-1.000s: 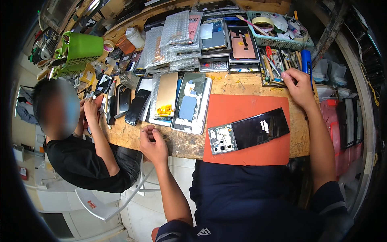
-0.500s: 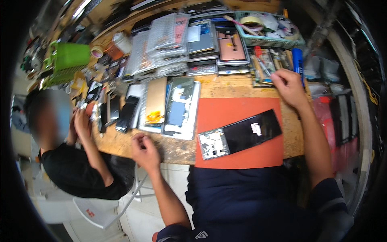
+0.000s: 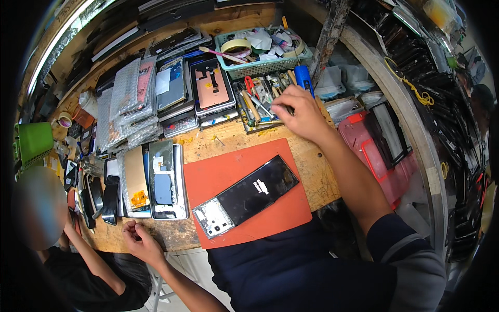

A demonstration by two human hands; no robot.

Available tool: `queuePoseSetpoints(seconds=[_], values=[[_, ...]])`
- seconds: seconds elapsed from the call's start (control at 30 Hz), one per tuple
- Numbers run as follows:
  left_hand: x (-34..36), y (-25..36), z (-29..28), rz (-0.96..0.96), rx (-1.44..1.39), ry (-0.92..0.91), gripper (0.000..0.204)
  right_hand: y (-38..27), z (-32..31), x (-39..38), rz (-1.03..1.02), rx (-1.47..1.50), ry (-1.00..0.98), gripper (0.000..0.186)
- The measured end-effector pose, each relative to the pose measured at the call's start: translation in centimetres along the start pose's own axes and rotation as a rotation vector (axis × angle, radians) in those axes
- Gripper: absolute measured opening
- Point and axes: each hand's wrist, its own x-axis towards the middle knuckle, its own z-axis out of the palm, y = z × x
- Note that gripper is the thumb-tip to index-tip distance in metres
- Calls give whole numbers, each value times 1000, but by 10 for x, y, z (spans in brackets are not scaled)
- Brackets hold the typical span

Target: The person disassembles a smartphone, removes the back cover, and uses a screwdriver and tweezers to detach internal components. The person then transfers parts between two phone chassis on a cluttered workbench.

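Note:
A smartphone (image 3: pixel 257 188) with a lit black screen lies slanted on an orange-red mat (image 3: pixel 283 223). At its lower left end, a bare pale section with small dark openings shows beside the screen. My right hand (image 3: pixel 302 115) is above the right side of the tool tray (image 3: pixel 248 130), fingers curled together; what they hold, if anything, is hidden. Left of the mat, at the bench's front edge, my left hand (image 3: pixel 141 243) has its fingers curled in, and nothing shows in them. Neither hand touches the phone.
Bubble-wrapped parts (image 3: pixel 127 99) and phone panels (image 3: pixel 213 86) are stacked at the back. A teal basket (image 3: pixel 265 66) holds tape rolls. Opened devices (image 3: pixel 169 182) lie left of the mat. A co-worker's arm (image 3: pixel 96 265) is at the lower left, and a wooden post (image 3: pixel 330 39) rises right.
The view has swung right, so the bench appears farther left. My right hand now overlaps the tool tray's front right. The phone stays on the mat.

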Motion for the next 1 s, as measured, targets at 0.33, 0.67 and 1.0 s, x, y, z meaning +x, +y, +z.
queuePoseSetpoints(seconds=[0.33,0.67,1.0], values=[[3,2,3,26,7,1,9,-16,-3,-3,2,-24,-222,11],[-1,14,5,40,160,53,11,-36,1,-8,-237,-136,-242,10],[-3,21,4,-3,67,88,5,-58,11,-7,-148,-175,-265,11]])
